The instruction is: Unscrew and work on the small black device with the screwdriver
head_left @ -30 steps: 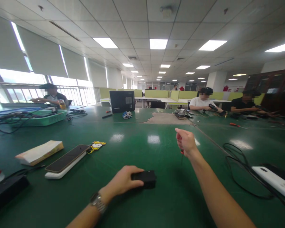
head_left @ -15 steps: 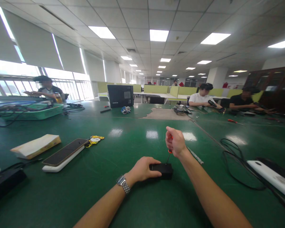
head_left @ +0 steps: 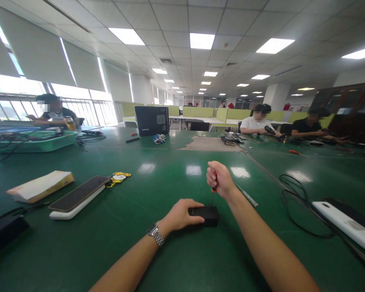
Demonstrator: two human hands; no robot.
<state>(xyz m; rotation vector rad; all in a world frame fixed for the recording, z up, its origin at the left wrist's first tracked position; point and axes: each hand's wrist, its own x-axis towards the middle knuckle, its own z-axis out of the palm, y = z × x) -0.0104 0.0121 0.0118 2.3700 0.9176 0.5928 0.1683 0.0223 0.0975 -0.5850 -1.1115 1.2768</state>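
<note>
A small black rectangular box (head_left: 211, 217) lies on the green tabletop (head_left: 109, 251). My left hand (head_left: 181, 215) grips its left end, thumb along the near side and fingers over the far side. Above the box, my right hand (head_left: 219, 178) is wrapped round the orange-and-black handle of a screwdriver (head_left: 213, 190). The screwdriver stands nearly upright, its thin shaft reaching down to the top of the box near the right end. Whether the tip sits in a screw is too small to tell.
Left of my hands lie a phone (head_left: 80, 193) on a white slab and a paper packet (head_left: 41, 186). A clear thin strip (head_left: 247, 195) lies beside my right forearm. Black cables (head_left: 295, 202) and a white device (head_left: 345, 225) are at right. Co-workers sit beyond.
The whole view has shifted slightly, moving everything a little left. My right fist has turned a little on the screwdriver handle. My left hand keeps its hold on the box.
</note>
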